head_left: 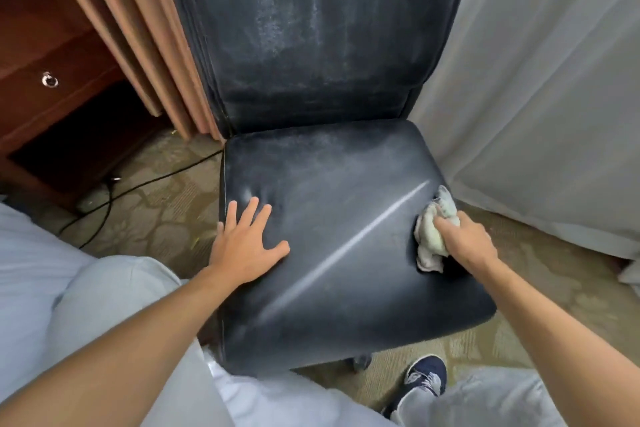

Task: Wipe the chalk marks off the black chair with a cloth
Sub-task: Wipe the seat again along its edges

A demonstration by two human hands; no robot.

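On the seat of the black chair (329, 218) in front of me, both my hands are at work. My left hand (247, 243) lies flat near the seat's left edge, palm down, its fingers (258, 215) straight and spread, pressing on the cushion and grasping nothing. My right hand (465, 241) is at the seat's right edge, its fingers curled round a bunched pale cloth (431, 236); the cloth touches the leather there, part of it sticking out beyond my knuckles toward the backrest.

A long pale chalk mark (346, 246) runs slantwise across the seat, from near the cloth down toward the front left corner. Fainter chalky haze (277, 21) covers the backrest, thickest in its upper middle, and a light dusting spreads over the rear of the seat.

The chair stands on patterned carpet (156, 215). A brownish curtain (138, 28) hangs just left of the backrest, and a white curtain (536, 97) hangs on the right, close beside the chair. Further left is a reddish wooden cabinet (45, 45) with 1 metal ring pull (50, 80), and a black cable (114, 198) trails over the carpet below it. My right foot in a dark blue sneaker (424, 378) rests on the carpet by the seat's front, and my pale trousers (114, 295) fill the lower left.
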